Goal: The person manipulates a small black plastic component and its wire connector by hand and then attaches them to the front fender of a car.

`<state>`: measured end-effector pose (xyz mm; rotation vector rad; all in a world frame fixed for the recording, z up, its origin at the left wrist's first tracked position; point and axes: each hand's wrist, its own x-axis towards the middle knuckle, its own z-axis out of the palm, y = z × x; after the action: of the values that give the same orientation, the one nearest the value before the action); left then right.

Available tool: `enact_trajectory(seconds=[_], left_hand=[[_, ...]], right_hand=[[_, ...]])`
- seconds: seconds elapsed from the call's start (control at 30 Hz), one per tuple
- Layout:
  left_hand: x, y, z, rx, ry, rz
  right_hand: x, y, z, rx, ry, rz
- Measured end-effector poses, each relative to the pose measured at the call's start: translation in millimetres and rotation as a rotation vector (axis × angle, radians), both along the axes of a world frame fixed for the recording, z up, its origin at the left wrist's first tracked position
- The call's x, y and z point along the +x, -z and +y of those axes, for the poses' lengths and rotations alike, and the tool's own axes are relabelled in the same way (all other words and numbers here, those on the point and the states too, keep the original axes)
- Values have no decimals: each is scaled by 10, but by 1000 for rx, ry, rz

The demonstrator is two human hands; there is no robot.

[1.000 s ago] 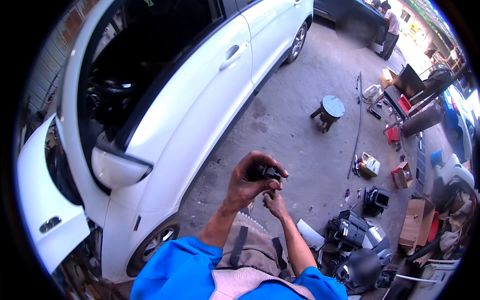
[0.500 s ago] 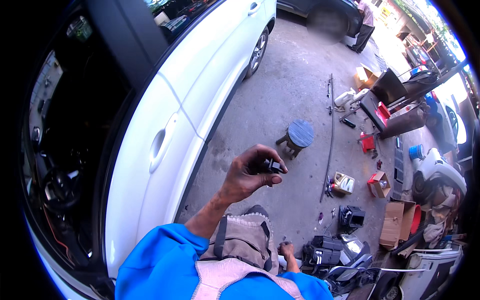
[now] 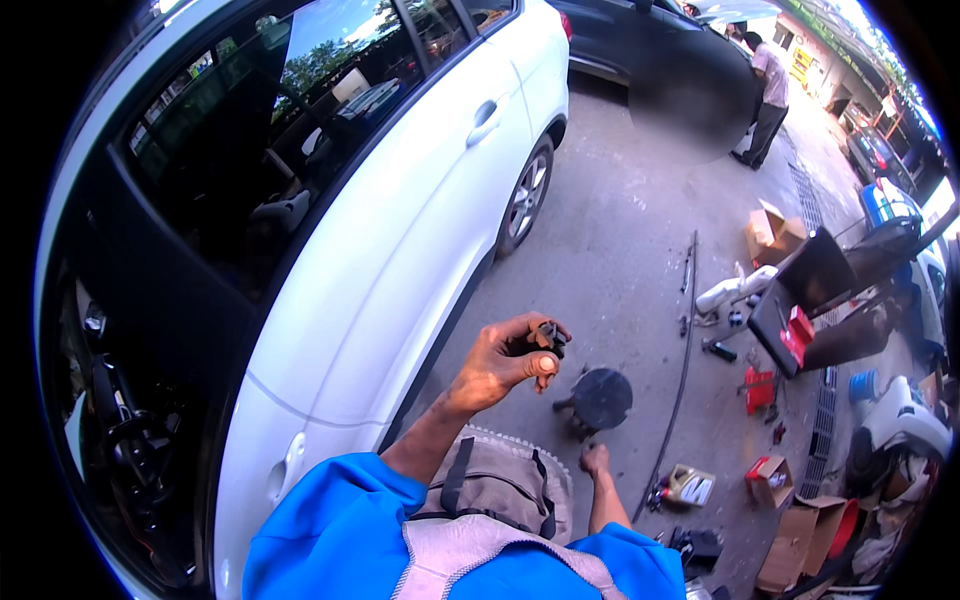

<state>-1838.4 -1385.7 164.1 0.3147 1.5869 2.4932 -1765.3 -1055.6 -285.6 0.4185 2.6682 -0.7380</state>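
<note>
Raised in front of my chest, my left hand [image 3: 510, 365] is closed, pinching a small black plastic part [image 3: 548, 338] between thumb and fingers. What exactly the part is, I cannot make out. My right hand [image 3: 596, 458] hangs low in front of me, its fingers curled in. Whether anything is inside them is hidden. A round dark stool [image 3: 603, 398] stands on the floor just beyond my right hand. To my left is a white car [image 3: 375, 270], its side close to my left arm.
A long thin rod [image 3: 684, 350] lies on the concrete floor to the right. Beyond it are a jug [image 3: 690, 485], cardboard boxes [image 3: 800, 540], a black chair [image 3: 800, 300] and a floor grate [image 3: 822, 430]. A person [image 3: 768, 95] stands by a dark car [image 3: 690, 60] at the back.
The view has shifted, so the stool appears lower and the white car's rear door shows more fully. My right hand has come forward; my left keeps the black part, now turned differently.
</note>
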Motion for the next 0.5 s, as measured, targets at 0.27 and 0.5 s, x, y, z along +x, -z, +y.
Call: enact_trajectory(seconds=[0.27, 0.5], left_hand=[[-2299, 504, 212, 41, -47, -177], [-4706, 745, 1097, 274, 229, -178]], right_hand=[[-2925, -1261, -665, -656, 194, 104], [-2740, 213, 286, -155, 513, -425]])
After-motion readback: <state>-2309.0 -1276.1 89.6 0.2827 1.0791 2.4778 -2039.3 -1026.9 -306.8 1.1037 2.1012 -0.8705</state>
